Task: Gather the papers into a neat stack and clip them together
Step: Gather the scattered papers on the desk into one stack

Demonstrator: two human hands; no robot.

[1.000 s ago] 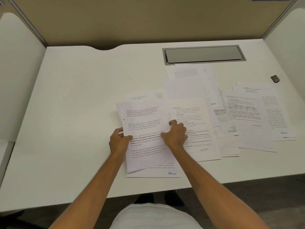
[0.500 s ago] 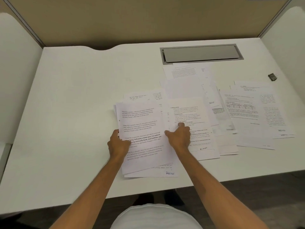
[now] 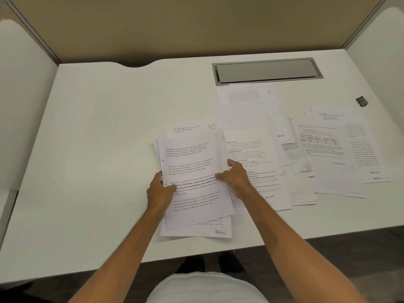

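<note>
Papers (image 3: 284, 149) lie fanned across the frame's middle and right. The left hand (image 3: 158, 190) and right hand (image 3: 237, 178) pinch opposite edges of the top sheet (image 3: 192, 169), likely squaring it (the clip (image 3: 362, 101) waits upper right).

1. A white desk (image 3: 98, 138) with a curved notch in its far edge
2. A grey metal cable hatch (image 3: 266, 71) set flush into it
3. A tan partition panel (image 3: 175, 25) behind
4. White side dividers (image 3: 24, 95)
</note>
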